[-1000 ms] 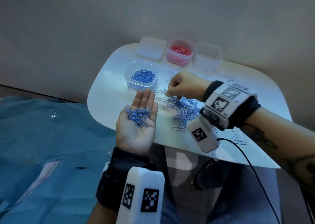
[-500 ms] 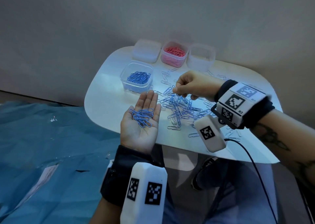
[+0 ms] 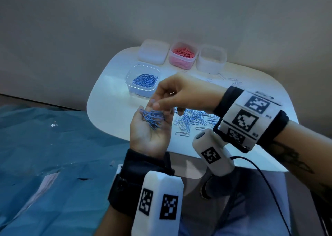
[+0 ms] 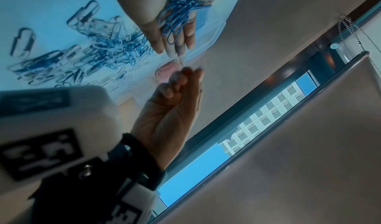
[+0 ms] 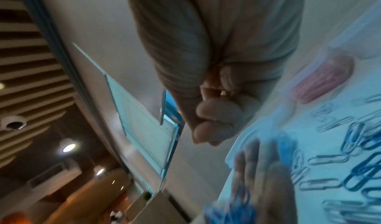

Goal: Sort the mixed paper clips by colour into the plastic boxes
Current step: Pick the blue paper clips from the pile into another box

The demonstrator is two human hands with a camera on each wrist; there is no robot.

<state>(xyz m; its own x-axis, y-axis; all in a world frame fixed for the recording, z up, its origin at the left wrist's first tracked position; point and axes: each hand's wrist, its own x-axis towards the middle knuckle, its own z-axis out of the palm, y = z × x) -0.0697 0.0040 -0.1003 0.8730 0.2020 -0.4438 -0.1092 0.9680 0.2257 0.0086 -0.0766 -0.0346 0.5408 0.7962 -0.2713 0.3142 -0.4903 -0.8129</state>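
while the left hand lies palm up at the near edge of the table, fingers spread flat under a small heap of blue clips, the right hand hangs just above those fingertips, thumb and forefinger pressed together; whether they pinch a clip i cannot tell. the blue box sits just beyond the left fingertips, nearer that hand, while the mixed pile lies to its right
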